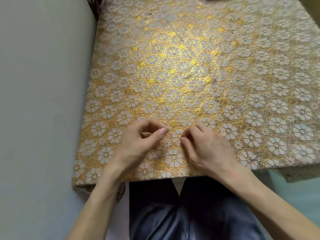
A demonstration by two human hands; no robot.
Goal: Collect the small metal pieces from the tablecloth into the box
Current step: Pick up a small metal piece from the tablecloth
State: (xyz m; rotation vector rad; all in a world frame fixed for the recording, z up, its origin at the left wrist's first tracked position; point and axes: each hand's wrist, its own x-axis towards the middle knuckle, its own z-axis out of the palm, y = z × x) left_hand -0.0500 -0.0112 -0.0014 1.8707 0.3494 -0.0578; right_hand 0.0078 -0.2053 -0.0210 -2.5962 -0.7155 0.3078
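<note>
Gently, right fingers (186,141), curled onto the tablecloth (173,75), should nip low (any piece is hidden), while left fingers (138,129) cup a brown thing (146,135).

No text, label, brand, number or sign can be read anywhere in the view. The tablecloth (190,66) carries only a repeating pattern of gold-outlined flowers, from its near edge to its far edge, and no lettering appears among them.
</note>
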